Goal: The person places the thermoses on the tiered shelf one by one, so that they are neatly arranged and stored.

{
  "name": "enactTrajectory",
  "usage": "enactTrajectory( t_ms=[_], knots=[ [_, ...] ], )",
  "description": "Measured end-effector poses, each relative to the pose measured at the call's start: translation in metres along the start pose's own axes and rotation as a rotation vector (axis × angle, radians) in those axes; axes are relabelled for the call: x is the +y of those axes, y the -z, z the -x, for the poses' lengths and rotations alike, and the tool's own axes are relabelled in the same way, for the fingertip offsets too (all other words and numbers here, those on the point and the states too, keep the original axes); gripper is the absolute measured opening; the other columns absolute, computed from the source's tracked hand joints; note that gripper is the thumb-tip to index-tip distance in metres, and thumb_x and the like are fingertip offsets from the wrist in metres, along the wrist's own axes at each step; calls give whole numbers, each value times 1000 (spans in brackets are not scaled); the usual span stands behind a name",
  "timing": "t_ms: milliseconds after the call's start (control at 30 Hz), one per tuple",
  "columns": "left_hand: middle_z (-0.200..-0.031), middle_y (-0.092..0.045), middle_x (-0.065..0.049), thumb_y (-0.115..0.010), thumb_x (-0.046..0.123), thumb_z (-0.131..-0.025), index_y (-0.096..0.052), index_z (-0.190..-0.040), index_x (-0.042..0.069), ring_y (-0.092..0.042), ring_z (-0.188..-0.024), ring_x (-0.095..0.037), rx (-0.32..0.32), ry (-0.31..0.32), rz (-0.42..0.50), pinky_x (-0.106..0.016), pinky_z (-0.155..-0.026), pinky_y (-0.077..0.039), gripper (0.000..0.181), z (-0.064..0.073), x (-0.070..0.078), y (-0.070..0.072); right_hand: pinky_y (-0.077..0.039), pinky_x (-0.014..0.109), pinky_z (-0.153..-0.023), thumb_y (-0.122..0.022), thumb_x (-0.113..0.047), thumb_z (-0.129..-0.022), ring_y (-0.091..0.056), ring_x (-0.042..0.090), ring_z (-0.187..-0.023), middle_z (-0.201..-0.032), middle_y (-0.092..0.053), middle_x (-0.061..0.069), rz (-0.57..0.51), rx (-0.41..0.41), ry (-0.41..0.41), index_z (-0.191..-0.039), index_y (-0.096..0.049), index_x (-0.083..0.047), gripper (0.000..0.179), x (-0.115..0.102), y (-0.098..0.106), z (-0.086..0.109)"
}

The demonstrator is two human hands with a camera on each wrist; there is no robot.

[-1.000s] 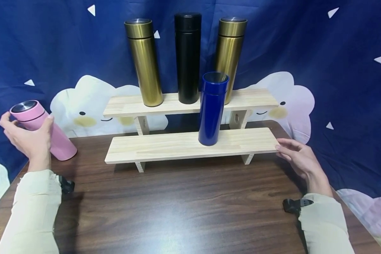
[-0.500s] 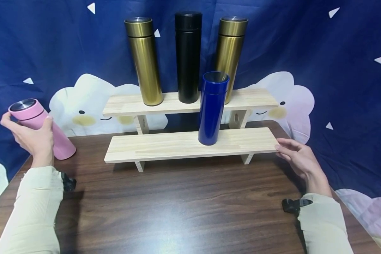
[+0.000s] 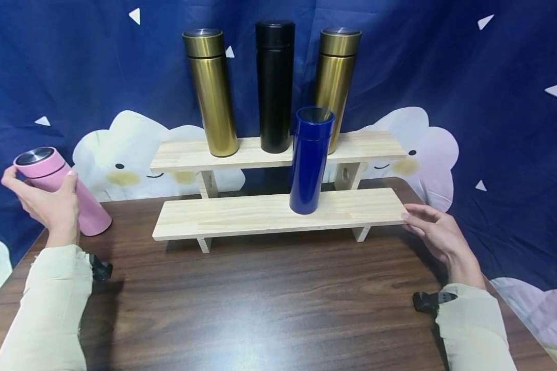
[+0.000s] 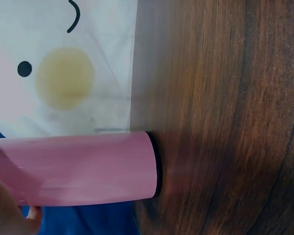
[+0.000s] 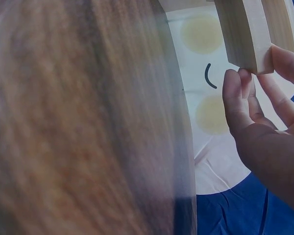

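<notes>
At the left of the table, my left hand grips a pink thermos flask near its top, fingers and thumb round the body below the steel-topped lid. The left wrist view shows the pink flask's dark-edged base close at the tabletop. On the other side, my right hand holds the right end of the lower board of a two-tier wooden shelf. In the right wrist view, thumb and fingertips pinch the board end. A blue flask stands on that lower board.
On the upper board stand a gold flask, a black flask and a second gold flask, partly behind the blue one. The brown wooden table lies in front. A dark blue cloth backdrop hangs behind.
Almost nothing differs. The left hand and the pink flask shift only very slightly, and the right hand stays at the board end.
</notes>
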State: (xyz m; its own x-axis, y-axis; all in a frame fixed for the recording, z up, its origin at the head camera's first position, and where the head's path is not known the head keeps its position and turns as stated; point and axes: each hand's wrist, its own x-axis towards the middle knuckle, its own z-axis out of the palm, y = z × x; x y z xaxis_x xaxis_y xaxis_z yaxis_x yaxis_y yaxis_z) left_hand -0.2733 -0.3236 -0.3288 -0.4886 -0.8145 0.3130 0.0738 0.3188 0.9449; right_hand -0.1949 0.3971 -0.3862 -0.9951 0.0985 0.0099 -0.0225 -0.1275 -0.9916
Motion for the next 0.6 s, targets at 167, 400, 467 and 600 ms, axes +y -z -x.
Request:
enactTrajectory(
  t_ms=[167, 400, 467, 600],
  knots=[
    [-148, -45, 12, -80, 21, -83, -35, -146, 37, -37, -138, -7, -9, 7, 11, -22, -114, -20, 79, 0, -3, 2, -55, 21, -80, -73, 3, -90, -68, 6, -87, -99, -67, -2, 6, 0, 1, -104, -74, -15, 23, 1, 0, 1],
    [-140, -49, 12, -81, 23, -83, -39, -147, 35, -40, -125, -2, -17, -93, 20, -25, -107, -26, 77, 9, -2, 4, -55, 21, -80, -74, 2, -89, -69, 5, -86, -98, -68, -3, 19, 8, -2, -103, -74, -16, 22, 2, 0, 2],
    [-137, -50, 11, -80, 21, -83, -41, -147, 32, -41, -122, -1, -20, -143, 36, -26, -105, -27, 75, 16, 3, 6, -55, 21, -81, -75, 1, -89, -69, 5, -86, -98, -68, -3, 30, 13, -1, -102, -73, -16, 21, 1, 0, 2],
    [-132, -52, 12, -79, 22, -81, -45, -147, 27, -43, -118, -1, -29, -256, 54, -24, -101, -29, 74, 22, 7, 6, -55, 21, -80, -75, 1, -89, -69, 6, -86, -99, -67, -3, 23, 11, 2, -103, -73, -16, 22, 1, 0, 1]
  ],
)
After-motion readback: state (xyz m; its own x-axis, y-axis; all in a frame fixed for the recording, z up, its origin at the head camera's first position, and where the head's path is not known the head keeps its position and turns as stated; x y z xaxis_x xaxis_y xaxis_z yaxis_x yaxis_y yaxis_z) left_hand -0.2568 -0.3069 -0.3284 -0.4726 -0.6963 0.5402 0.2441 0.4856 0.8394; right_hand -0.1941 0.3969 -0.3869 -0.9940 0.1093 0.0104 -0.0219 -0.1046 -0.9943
